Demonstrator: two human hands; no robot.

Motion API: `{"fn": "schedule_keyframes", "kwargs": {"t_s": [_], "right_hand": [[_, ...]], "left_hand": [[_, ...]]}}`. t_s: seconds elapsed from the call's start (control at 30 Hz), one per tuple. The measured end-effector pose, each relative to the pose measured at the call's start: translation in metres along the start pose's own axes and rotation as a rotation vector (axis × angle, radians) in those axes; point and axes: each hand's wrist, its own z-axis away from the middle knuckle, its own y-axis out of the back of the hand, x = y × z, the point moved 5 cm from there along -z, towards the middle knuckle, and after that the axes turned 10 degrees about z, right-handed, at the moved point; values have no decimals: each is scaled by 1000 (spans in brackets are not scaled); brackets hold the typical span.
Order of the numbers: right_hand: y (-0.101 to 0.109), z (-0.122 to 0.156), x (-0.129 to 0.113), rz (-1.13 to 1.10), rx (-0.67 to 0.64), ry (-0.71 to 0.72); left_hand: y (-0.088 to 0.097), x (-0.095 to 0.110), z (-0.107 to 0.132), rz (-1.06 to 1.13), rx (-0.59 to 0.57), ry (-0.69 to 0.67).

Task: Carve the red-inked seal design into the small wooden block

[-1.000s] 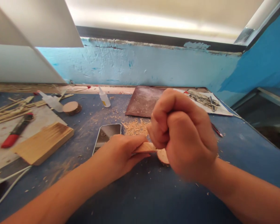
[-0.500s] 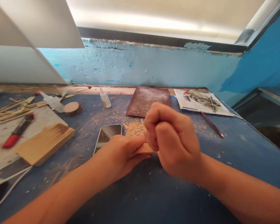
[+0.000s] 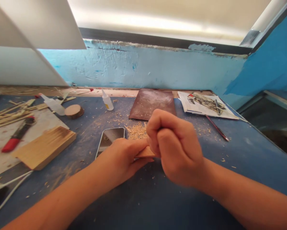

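Observation:
My left hand point(image 3: 129, 155) is closed around a small flat piece of wood point(image 3: 145, 152), thumb on top and fingers beneath. Against the wood's right end, my right hand point(image 3: 175, 148) is curled into a fist; whatever it grips is hidden inside the fingers. Just beyond the hands lies a pile of wood shavings point(image 3: 136, 130) on the blue tabletop point(image 3: 133, 204). A smartphone point(image 3: 111, 137) lies flat behind my left hand, partly covered by it.
A sheet of brown sandpaper point(image 3: 150, 103) lies at the back. Leftward are a wooden block point(image 3: 46, 148), a red-and-black tool point(image 3: 17, 135), a wood disc point(image 3: 73, 111), thin sticks point(image 3: 11, 115) and a glue bottle point(image 3: 107, 100). A pencil point(image 3: 217, 128) and papers point(image 3: 188, 103) lie at right.
My right fist has shifted slightly down and to the left against the wood. My left hand keeps its hold nearly in place.

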Motion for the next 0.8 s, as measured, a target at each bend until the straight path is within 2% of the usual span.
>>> {"fn": "schedule_keyframes", "kwargs": {"t_s": [0.1, 0.23, 0.37, 0.47, 0.53, 0.67, 0.8], "right_hand": [[1, -1, -1, -80, 30, -20], [5, -7, -8, -131, 63, -73], [9, -9, -11, -220, 62, 40], [8, -6, 5, -241, 89, 51], [2, -5, 19, -190, 31, -57], [4, -5, 19, -189, 80, -41], [1, -4, 20, -67, 26, -75]], "left_hand": [[-1, -3, 2, -54, -44, 71], [-1, -4, 2, -47, -73, 89], [2, -5, 1, -39, -50, 140], [3, -3, 0, 4, -36, 144], [3, -3, -1, 41, -47, 149], [2, -4, -1, 41, -44, 159], [2, -2, -1, 97, -26, 149]]}}
